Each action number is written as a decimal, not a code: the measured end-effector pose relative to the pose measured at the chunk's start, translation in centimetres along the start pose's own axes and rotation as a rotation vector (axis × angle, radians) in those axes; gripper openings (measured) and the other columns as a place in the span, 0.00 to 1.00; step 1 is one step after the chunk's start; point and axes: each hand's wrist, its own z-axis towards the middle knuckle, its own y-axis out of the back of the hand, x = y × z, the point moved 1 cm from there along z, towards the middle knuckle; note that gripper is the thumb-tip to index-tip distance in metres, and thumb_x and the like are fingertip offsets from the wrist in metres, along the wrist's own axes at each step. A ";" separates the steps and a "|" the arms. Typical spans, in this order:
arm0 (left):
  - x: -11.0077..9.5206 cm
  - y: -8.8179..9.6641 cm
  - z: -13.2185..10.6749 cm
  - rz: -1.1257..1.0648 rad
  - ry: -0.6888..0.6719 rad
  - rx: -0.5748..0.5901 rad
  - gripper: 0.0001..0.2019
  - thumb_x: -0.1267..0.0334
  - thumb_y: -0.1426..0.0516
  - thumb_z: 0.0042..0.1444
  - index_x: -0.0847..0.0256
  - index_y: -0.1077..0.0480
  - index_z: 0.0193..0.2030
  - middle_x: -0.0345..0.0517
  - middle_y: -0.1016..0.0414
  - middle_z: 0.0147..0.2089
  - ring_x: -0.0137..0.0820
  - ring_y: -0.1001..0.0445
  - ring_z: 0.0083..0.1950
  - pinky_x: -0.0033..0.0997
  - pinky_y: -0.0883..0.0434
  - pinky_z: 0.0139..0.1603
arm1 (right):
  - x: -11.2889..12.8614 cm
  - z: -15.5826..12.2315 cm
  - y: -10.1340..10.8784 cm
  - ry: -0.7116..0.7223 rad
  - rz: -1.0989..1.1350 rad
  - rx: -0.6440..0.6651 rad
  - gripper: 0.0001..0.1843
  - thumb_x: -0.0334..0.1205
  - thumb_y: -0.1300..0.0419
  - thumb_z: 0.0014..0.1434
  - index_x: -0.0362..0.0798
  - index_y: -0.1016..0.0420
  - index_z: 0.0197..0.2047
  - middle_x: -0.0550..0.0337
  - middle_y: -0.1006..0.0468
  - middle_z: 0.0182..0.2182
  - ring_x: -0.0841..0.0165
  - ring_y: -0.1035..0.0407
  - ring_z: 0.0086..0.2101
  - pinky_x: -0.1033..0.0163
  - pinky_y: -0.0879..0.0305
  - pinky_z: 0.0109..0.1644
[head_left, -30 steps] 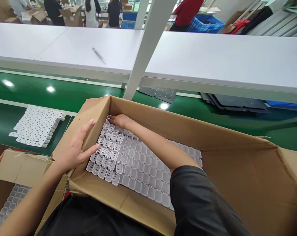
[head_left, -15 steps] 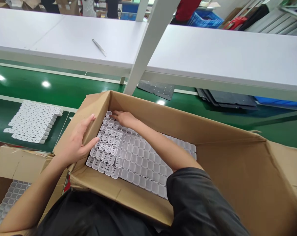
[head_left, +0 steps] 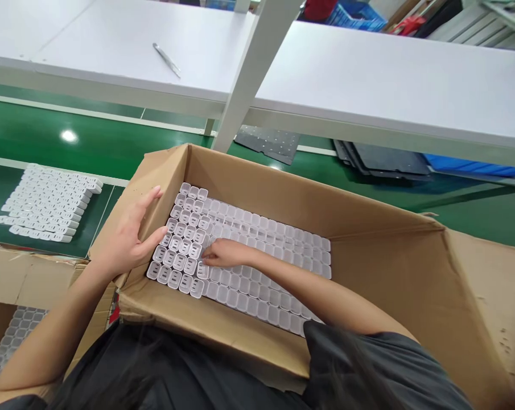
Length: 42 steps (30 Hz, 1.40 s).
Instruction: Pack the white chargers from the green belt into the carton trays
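Observation:
A deep cardboard box (head_left: 257, 336) in front of me holds tight rows of small translucent plastic cups (head_left: 257, 287). At its left end sits a raised block of similar white cups (head_left: 180, 245) with dark slots in them. My left hand (head_left: 131, 236) rests on the box's left wall, thumb and fingers spread, holding nothing. Inside the box my right hand (head_left: 225, 252) has its fingers curled down at the right edge of the slotted cups, touching a slightly tilted cup (head_left: 202, 270). Its fingertips are partly hidden, so a firm grip on that cup cannot be made out.
Slotted white pieces (head_left: 48, 202) lie in rows on the green surface at left. A second cardboard box (head_left: 31, 273) with cups stands lower left. Across the back runs a white shelf (head_left: 368, 85) with tweezers (head_left: 167, 60) and a slanted post (head_left: 257, 68). Black sheets (head_left: 385, 159) lie beneath it.
My right hand has moved from the far left corner of the box toward the near side, uncovering cups there. My left hand stays on the wall. The view has tilted down slightly.

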 end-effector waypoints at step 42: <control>0.6 -0.3 -0.3 -0.072 0.023 -0.012 0.32 0.55 0.47 0.63 0.52 0.52 0.72 0.49 0.38 0.69 0.41 0.38 0.68 0.48 0.39 0.69 | -5.0 -0.4 8.0 -0.629 -0.391 -0.550 0.16 0.27 0.49 0.64 0.38 0.25 0.50 0.37 0.20 0.39 0.51 0.25 0.42 0.58 0.34 0.42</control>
